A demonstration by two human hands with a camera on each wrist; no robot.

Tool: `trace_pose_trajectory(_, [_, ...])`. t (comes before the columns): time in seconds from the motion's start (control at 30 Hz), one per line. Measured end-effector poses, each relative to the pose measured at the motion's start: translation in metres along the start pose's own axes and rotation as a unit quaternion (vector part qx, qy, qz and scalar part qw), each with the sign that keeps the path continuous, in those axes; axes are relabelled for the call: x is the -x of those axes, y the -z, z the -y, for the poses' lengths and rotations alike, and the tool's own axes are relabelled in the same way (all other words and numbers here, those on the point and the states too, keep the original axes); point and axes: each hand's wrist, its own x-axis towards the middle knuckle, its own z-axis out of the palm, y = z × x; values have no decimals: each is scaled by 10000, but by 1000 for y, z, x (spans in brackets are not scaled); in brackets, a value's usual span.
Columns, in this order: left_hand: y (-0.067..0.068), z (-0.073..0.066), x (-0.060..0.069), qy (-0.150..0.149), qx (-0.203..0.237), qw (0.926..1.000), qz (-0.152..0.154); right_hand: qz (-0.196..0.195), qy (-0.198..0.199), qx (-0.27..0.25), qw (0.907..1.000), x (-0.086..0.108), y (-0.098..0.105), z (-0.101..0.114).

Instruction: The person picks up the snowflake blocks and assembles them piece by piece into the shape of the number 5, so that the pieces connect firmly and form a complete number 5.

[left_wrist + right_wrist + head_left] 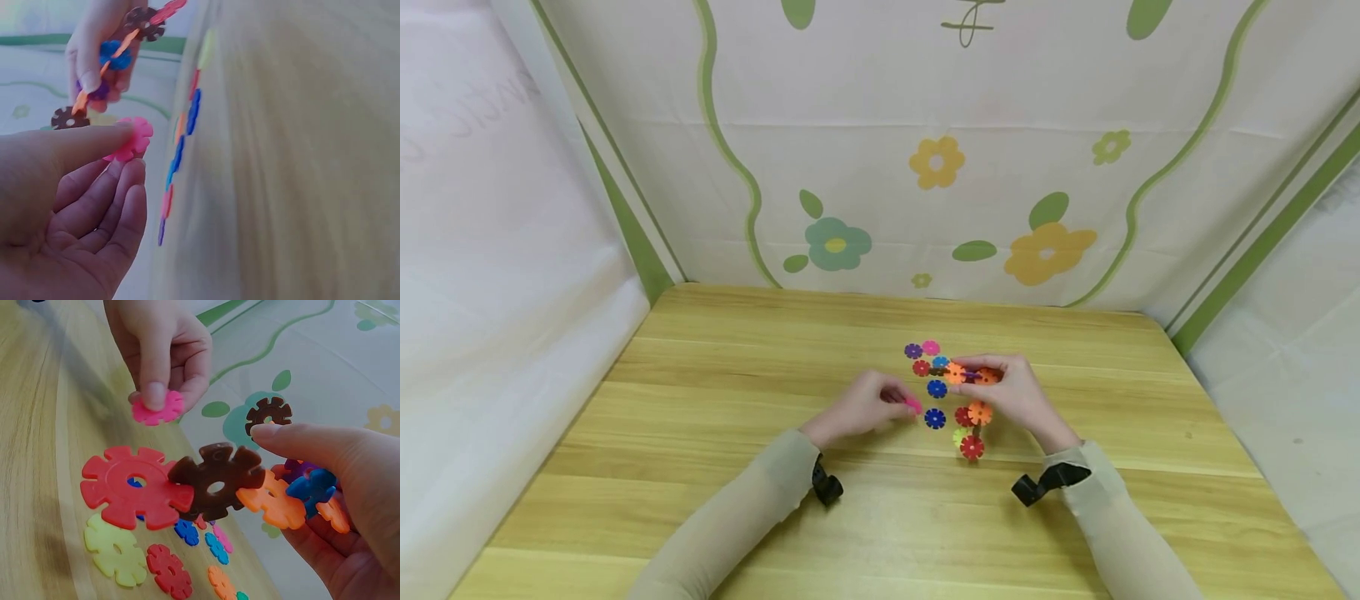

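Observation:
Between thumb and fingers, my left hand (867, 407) pinches a pink notched disc (132, 139). My right hand (1011, 396) grips a chain of interlocked discs held above the table; in the right wrist view it includes a red disc (134, 487), a brown disc (217, 481), an orange disc (272, 501), a blue disc (310, 490) and a purple one partly hidden by the fingers. Another brown disc (269, 417) is at the chain's other end, by my right thumb. The pink disc and the chain are apart, the pink one to the left.
Loose discs lie on the wooden table (700, 467) below the hands, among them a dark blue disc (935, 418), a purple disc (913, 351), a pink one (931, 347) and a yellow-green one (115, 550). A patterned cloth (865, 167) stands behind the table.

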Motion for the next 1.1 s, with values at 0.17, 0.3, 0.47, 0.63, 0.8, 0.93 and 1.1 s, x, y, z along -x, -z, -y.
trace_pose_trajectory(0.17, [9, -1, 1, 161, 164, 9992, -316, 9, -10, 3, 10000, 0, 0, 1])
trace_pose_trajectory(0.3, [14, -2, 1, 236, 218, 9976, -615, 28, -8, -7, 10000, 1, 0, 2])
trace_pose_trajectory(0.47, [16, -3, 0, 102, 189, 9952, -953, 74, 7, -57, 10000, 1, -1, 2])
trace_pose_trajectory(0.63, [16, -6, -1, 66, 227, 9933, -1135, 109, -37, -76, 9999, 2, -3, 3])
trace_pose_trajectory(0.8, [16, -8, -2, 164, 291, 9917, -1244, 128, -124, -113, 9998, 3, -5, 5])
trace_pose_trajectory(0.93, [16, -9, -3, 277, 360, 9906, -1289, 169, -191, -143, 9996, 4, -6, 6])
trace_pose_trajectory(1.1, [16, -10, -4, 306, 486, 9888, -1377, 214, -175, -162, 9995, 3, -7, 3])
